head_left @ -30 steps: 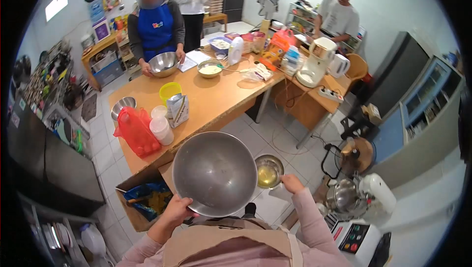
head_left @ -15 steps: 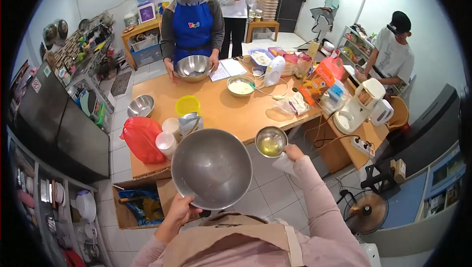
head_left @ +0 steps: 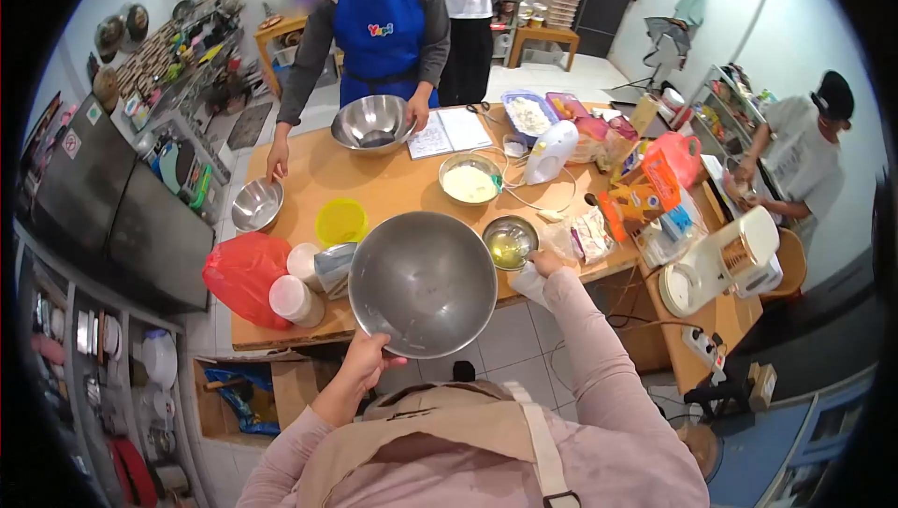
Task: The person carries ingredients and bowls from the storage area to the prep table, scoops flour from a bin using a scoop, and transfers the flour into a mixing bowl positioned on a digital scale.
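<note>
- Our left hand (head_left: 371, 358) is closed on the near rim of the big bowl (head_left: 423, 283), which tilts towards us, nothing visible inside.
- Our right hand (head_left: 548, 263) is closed at the side of the small bowl (head_left: 511, 227), which holds yellow liquid (head_left: 508, 256).
- Both bowls are at the table's (head_left: 393, 192) near edge; we cannot tell if the small one touches it.
- We judge the step as carrying; setting down would call for keeping the liquid level.
</note>
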Motion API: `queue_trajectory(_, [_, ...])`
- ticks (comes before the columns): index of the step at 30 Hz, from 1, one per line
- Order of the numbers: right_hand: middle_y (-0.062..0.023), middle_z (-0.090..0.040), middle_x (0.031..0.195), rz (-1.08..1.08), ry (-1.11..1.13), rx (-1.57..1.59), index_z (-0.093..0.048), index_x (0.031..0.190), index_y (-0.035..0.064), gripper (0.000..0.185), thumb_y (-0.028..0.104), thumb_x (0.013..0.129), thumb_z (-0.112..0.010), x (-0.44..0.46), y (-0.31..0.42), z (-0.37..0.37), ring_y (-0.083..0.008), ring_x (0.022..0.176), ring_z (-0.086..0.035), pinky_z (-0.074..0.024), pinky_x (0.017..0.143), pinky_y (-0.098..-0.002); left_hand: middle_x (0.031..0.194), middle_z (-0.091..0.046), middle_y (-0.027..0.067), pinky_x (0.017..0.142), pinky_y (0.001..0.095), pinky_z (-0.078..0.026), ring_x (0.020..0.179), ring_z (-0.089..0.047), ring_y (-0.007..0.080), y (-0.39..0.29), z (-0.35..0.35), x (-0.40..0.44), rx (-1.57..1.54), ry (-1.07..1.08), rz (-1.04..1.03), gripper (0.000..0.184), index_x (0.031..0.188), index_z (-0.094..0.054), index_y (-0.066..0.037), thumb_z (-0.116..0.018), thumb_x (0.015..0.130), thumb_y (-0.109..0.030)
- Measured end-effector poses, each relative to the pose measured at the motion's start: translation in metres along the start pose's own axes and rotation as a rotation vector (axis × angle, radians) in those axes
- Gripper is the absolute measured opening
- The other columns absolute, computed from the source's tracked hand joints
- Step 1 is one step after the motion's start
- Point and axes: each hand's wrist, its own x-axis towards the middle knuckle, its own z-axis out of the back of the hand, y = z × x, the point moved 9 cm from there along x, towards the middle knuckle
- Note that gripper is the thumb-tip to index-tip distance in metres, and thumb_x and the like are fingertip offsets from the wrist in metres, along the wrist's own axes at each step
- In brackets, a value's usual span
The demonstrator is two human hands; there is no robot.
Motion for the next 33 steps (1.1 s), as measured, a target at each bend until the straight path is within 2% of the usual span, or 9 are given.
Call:
queue_trajectory(2, [-0.0282, -0.061, 0.096, 0.084, 0.058, -0.053, -0.065, 0.092, 0.0010, 0.042, 0.038, 0.082, -0.048, 0.035, -0.009, -0.011, -0.0397, 0.094, -0.057, -0.0422, 0.084, -0.0410, 0.112, -0.052, 0.0103, 0.058, 0.0350, -0.054, 0.089, -0.058, 0.0234, 0.000, -0.009, 0.015, -0.022, -0.038, 0.014, 0.041, 0.124, -0.036, -0.011, -0.041, 0.084, -0.003])
queue_trajectory(5, [-0.0287, -0.061, 0.092, 0.037, 0.038, -0.056, -0.066, 0.093, 0.0037, 0.038, 0.035, 0.083, -0.047, 0.071, -0.026, -0.017, -0.0391, 0.093, -0.057, -0.0428, 0.083, -0.0434, 0.111, -0.052, 0.0099, 0.058, 0.0341, -0.054, 0.087, -0.058, 0.0225, -0.009, -0.026, 0.035, -0.062, -0.079, 0.025, 0.040, 0.123, -0.036, -0.010, -0.041, 0.084, -0.003])
queue_trajectory(8, [-0.0312, -0.056, 0.105, 0.224, 0.223, -0.209, -0.061, 0.099, -0.0050, 0.050, 0.038, 0.086, -0.040, 0.067, 0.008, -0.010, -0.0445, 0.099, -0.054, -0.0407, 0.086, -0.0454, 0.109, -0.053, 0.0096, 0.057, 0.0346, -0.054, 0.087, -0.058, 0.0222, -0.016, -0.032, 0.051, -0.059, -0.109, 0.017, 0.038, 0.121, -0.038, -0.011, -0.042, 0.084, -0.004])
queue_trajectory(10, [-0.0314, -0.056, 0.105, 0.237, 0.245, -0.209, -0.061, 0.098, -0.0065, 0.052, 0.039, 0.086, -0.039, 0.076, 0.008, -0.015, -0.0439, 0.099, -0.054, -0.0407, 0.087, -0.0453, 0.107, -0.053, 0.0113, 0.057, 0.0357, -0.054, 0.084, -0.059, 0.0236, -0.024, -0.036, 0.054, -0.058, -0.141, 0.023, 0.038, 0.121, -0.037, -0.010, -0.042, 0.084, -0.004])
queue_trajectory(14, [-0.0300, -0.060, 0.091, 0.056, 0.139, -0.045, -0.064, 0.093, -0.0008, 0.045, 0.040, 0.084, -0.045, 0.087, -0.010, -0.007, -0.0421, 0.093, -0.056, -0.0416, 0.081, -0.0435, 0.109, -0.051, 0.0147, 0.060, 0.0374, -0.056, 0.083, -0.060, 0.0269, -0.040, -0.043, 0.065, -0.018, -0.182, -0.009, 0.040, 0.123, -0.031, -0.009, -0.040, 0.084, -0.004])
queue_trajectory(18, [-0.0311, -0.059, 0.094, 0.063, 0.158, 0.047, -0.064, 0.088, -0.0051, 0.053, 0.044, 0.085, -0.045, 0.090, -0.013, -0.011, -0.0417, 0.093, -0.056, -0.0411, 0.081, -0.0432, 0.114, -0.047, 0.0158, 0.059, 0.0389, -0.056, 0.084, -0.060, 0.0284, -0.042, -0.038, 0.077, -0.028, -0.163, 0.013, 0.045, 0.125, -0.023, -0.013, -0.042, 0.084, -0.005])
queue_trajectory(27, [-0.0314, -0.058, 0.100, -0.033, 0.216, 0.071, -0.061, 0.096, -0.0104, 0.071, 0.058, 0.084, -0.043, 0.083, -0.022, -0.007, -0.0412, 0.098, -0.056, -0.0413, 0.086, -0.0417, 0.111, -0.049, 0.0150, 0.059, 0.0382, -0.055, 0.083, -0.061, 0.0274, -0.044, -0.040, 0.083, -0.077, -0.170, 0.010, 0.042, 0.124, -0.023, -0.014, -0.045, 0.088, -0.011])
queue_trajectory(30, [-0.0317, -0.058, 0.099, -0.013, 0.279, 0.028, -0.061, 0.097, -0.0096, 0.070, 0.057, 0.086, -0.042, 0.068, -0.016, 0.004, -0.0406, 0.098, -0.056, -0.0418, 0.084, -0.0421, 0.112, -0.049, 0.0145, 0.059, 0.0373, -0.055, 0.083, -0.061, 0.0277, -0.045, -0.041, 0.085, -0.108, -0.176, -0.014, 0.043, 0.125, -0.022, -0.014, -0.048, 0.090, -0.016])
queue_trajectory(33, [-0.0270, -0.062, 0.086, 0.139, 0.136, 0.096, -0.063, 0.085, -0.0075, 0.067, 0.054, 0.089, -0.039, 0.037, 0.009, 0.033, -0.0387, 0.085, -0.059, -0.0431, 0.078, -0.0412, 0.110, -0.050, 0.0112, 0.059, 0.0346, -0.053, 0.082, -0.061, 0.0263, -0.046, -0.042, 0.086, -0.132, -0.189, -0.016, 0.043, 0.124, -0.029, -0.017, -0.054, 0.090, -0.025])
